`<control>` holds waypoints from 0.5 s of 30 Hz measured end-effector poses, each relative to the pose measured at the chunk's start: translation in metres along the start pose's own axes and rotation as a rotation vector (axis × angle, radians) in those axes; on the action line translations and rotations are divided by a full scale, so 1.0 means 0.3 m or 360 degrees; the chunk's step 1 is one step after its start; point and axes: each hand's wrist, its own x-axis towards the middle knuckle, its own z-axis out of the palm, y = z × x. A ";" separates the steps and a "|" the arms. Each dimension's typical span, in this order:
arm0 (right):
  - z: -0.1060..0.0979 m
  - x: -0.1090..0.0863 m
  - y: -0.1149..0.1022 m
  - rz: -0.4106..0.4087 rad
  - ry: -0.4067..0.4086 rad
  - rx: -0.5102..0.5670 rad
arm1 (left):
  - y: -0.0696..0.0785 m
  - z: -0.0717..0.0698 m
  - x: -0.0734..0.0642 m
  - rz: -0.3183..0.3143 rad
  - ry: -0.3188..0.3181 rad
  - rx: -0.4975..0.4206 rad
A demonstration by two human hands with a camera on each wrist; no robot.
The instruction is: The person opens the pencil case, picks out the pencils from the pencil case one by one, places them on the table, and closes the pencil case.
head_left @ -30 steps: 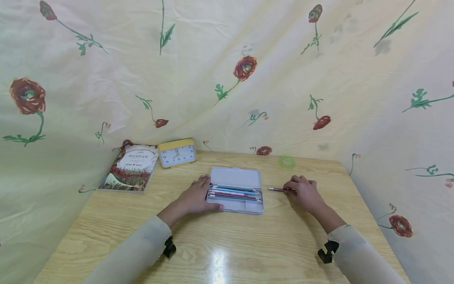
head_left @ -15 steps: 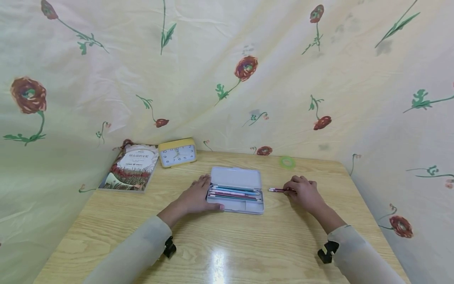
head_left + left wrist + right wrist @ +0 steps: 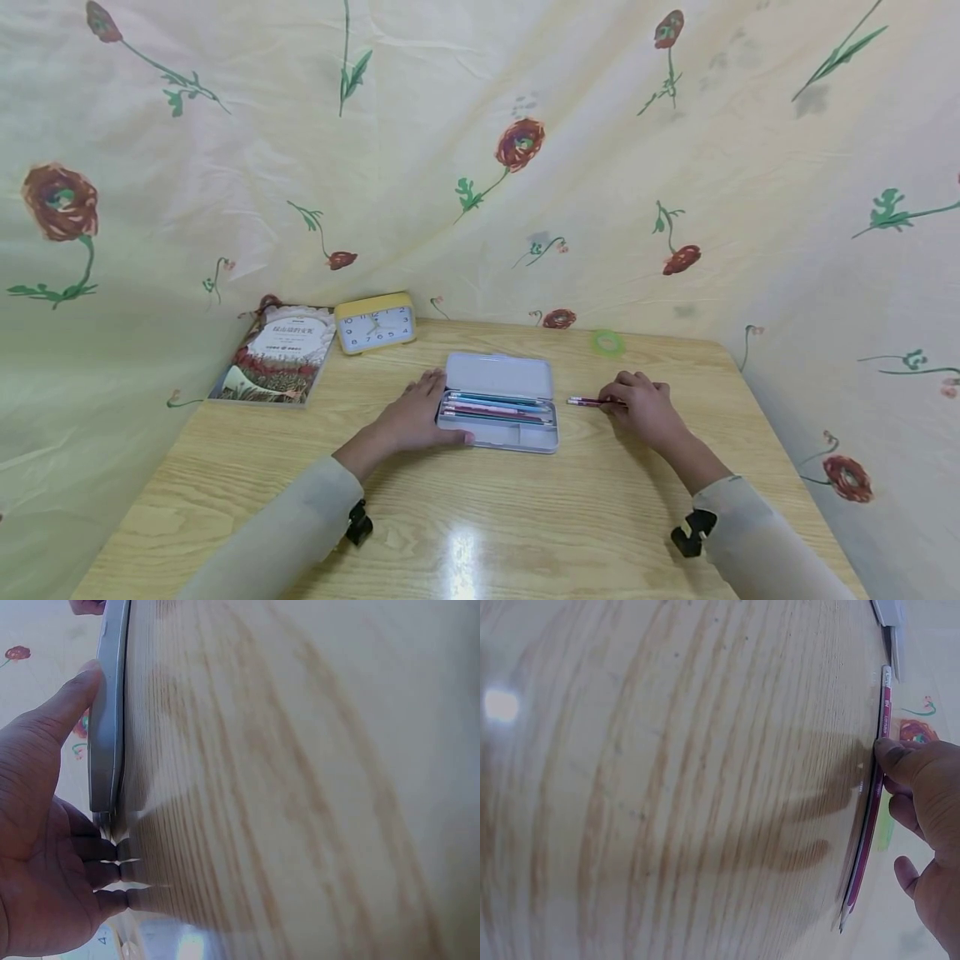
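An open grey-white pencil case (image 3: 497,432) lies on the table, its lid (image 3: 498,375) tipped back. Several pencils (image 3: 495,408), teal, light blue and dark red, lie inside it. My left hand (image 3: 411,419) rests against the case's left end, fingers extended, thumb along its front edge. In the left wrist view the thumb (image 3: 75,701) touches the case's side (image 3: 107,742). To the right of the case, my right hand (image 3: 643,408) pinches dark red pencils (image 3: 585,402); two white ends show side by side. In the right wrist view a pencil (image 3: 864,844) lies along the tabletop, its sharpened tip downward in the picture.
A yellow alarm clock (image 3: 375,323) and a book (image 3: 281,358) stand and lie at the back left. A green tape roll (image 3: 607,342) lies behind my right hand. A flowered cloth (image 3: 465,167) hangs behind the wooden table (image 3: 525,517).
A second white pencil end has come into sight beside the first at my right fingers. Both hands and the pencil case keep their places.
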 end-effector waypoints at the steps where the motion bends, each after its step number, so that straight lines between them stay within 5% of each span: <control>1: 0.001 0.001 -0.002 -0.0001 0.0008 -0.0002 | 0.000 0.000 0.000 -0.0001 0.0001 -0.0002; 15: 0.029 0.050 -0.128 -0.0175 0.0077 0.0083 | -0.009 0.005 0.005 -0.0002 -0.0007 0.0027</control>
